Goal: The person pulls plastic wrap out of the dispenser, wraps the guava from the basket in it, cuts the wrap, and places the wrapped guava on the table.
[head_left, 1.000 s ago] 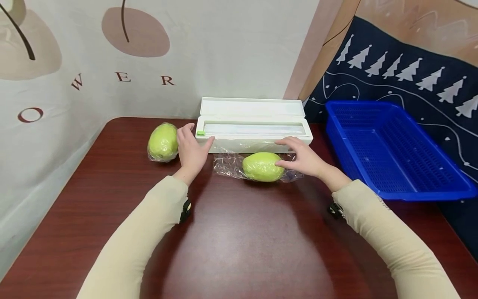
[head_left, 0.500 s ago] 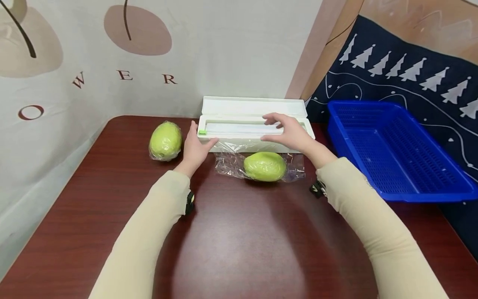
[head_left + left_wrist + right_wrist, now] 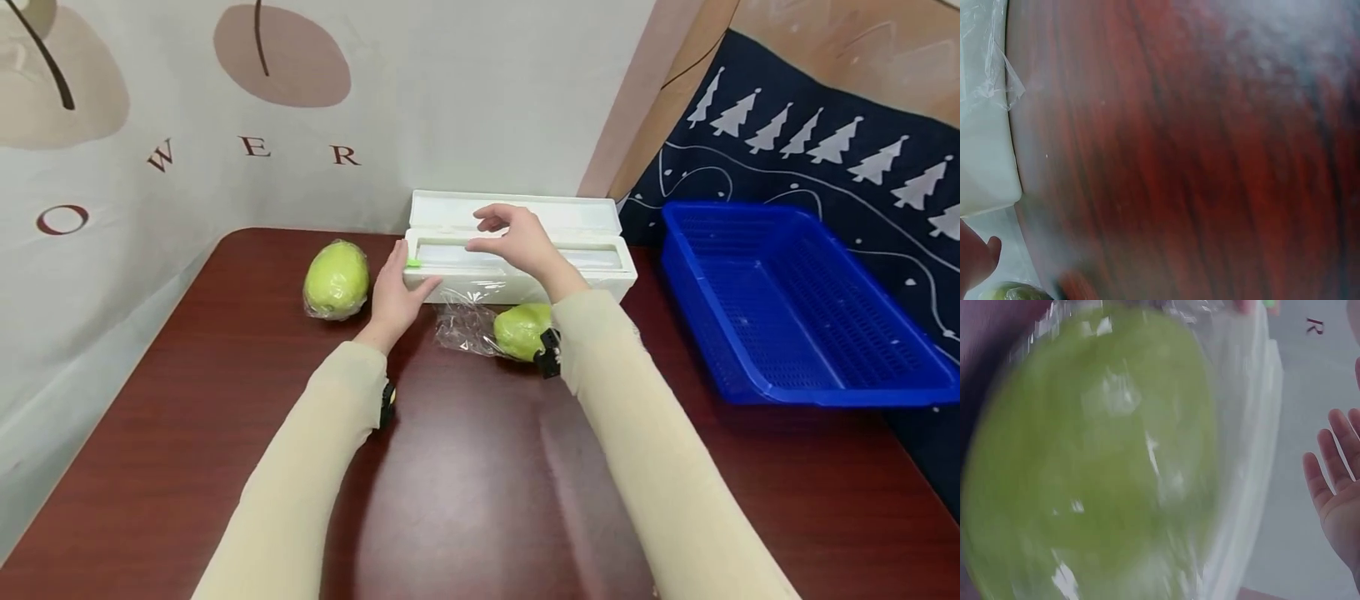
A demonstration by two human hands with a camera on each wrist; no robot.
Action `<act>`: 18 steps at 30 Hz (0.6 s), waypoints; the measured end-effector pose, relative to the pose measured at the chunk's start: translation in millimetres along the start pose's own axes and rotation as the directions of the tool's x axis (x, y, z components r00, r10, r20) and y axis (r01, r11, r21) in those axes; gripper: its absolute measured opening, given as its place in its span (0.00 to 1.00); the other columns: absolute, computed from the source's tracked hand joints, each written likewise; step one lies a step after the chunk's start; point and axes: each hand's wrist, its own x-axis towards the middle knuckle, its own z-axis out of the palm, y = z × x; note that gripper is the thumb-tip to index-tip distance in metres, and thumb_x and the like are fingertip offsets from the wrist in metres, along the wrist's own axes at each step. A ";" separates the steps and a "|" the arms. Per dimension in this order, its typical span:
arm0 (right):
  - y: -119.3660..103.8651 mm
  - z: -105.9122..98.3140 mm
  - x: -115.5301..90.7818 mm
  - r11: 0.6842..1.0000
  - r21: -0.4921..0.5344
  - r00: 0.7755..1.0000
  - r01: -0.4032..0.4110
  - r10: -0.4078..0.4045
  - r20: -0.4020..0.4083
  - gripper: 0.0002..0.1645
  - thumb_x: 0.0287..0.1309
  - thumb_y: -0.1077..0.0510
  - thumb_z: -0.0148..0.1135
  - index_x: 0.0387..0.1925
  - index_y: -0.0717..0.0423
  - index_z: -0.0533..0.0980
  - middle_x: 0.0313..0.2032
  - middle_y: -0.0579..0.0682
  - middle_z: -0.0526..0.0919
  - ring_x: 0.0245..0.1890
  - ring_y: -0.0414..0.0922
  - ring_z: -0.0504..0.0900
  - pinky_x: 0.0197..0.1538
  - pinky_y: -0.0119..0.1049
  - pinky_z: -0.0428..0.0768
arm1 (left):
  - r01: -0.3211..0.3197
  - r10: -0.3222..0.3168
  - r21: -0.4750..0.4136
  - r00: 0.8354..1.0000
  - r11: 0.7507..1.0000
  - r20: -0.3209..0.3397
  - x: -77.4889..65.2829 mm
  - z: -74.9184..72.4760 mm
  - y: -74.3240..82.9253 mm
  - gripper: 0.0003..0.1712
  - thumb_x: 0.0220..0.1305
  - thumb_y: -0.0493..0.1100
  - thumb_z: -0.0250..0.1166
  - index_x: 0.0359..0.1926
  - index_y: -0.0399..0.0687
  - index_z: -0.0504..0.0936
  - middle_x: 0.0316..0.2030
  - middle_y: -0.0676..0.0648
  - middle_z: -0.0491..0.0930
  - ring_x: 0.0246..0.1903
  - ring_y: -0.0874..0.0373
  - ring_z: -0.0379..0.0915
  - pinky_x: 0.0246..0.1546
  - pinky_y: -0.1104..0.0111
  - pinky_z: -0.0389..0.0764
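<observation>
A white cling film dispenser (image 3: 517,287) stands at the back of the table, its lid raised and a green slider (image 3: 413,263) at the left of its slot. My left hand (image 3: 397,292) lies against the dispenser's left end, fingers extended. Above the slot hovers my right hand (image 3: 517,240), fingers loosely bent and nothing in them. In front of the dispenser lies an oval green fruit (image 3: 517,331) on clear film (image 3: 467,327); my right wrist hides part of it. The right wrist view shows this fruit (image 3: 1097,456) close up, with film over it.
Left of my left hand sits a second green fruit (image 3: 337,280) wrapped in film. A blue plastic basket (image 3: 738,350) stands at the right on the dark red-brown table (image 3: 465,483). Printed cloth (image 3: 480,100) hangs behind the table.
My right hand has moved left and up from the fruit by the dispenser to above the slot. My left hand has stayed by the dispenser's left end, coming nearer to it.
</observation>
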 end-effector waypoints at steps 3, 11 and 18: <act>0.8 13.7 4.1 0.999 0.027 1.000 -0.027 0.026 0.010 0.32 0.49 0.55 0.70 0.56 0.60 0.73 0.50 0.58 0.80 0.53 0.48 0.76 0.58 0.38 0.73 | -0.013 0.013 0.012 1.000 1.000 0.008 1.6 -1.0 0.0 0.46 0.61 0.52 0.63 0.71 0.39 0.50 0.73 0.41 0.46 0.72 0.48 0.41 0.72 0.60 0.47; 1.6 48.6 8.8 0.997 0.061 0.998 -0.055 0.054 0.019 0.29 0.49 0.56 0.70 0.54 0.61 0.75 0.47 0.59 0.82 0.51 0.50 0.78 0.56 0.37 0.75 | 0.011 -0.012 0.028 1.000 1.000 0.025 2.1 -3.2 0.9 0.47 0.61 0.53 0.62 0.72 0.40 0.49 0.73 0.42 0.46 0.72 0.48 0.42 0.72 0.58 0.49; -0.2 68.0 11.8 0.996 0.065 0.998 -0.058 0.059 -0.006 0.25 0.50 0.58 0.69 0.51 0.61 0.77 0.46 0.58 0.83 0.49 0.50 0.80 0.53 0.37 0.77 | 0.021 -0.022 0.025 1.000 0.999 0.019 -0.5 -3.0 1.4 0.46 0.61 0.52 0.62 0.72 0.40 0.49 0.73 0.43 0.47 0.72 0.50 0.44 0.71 0.60 0.52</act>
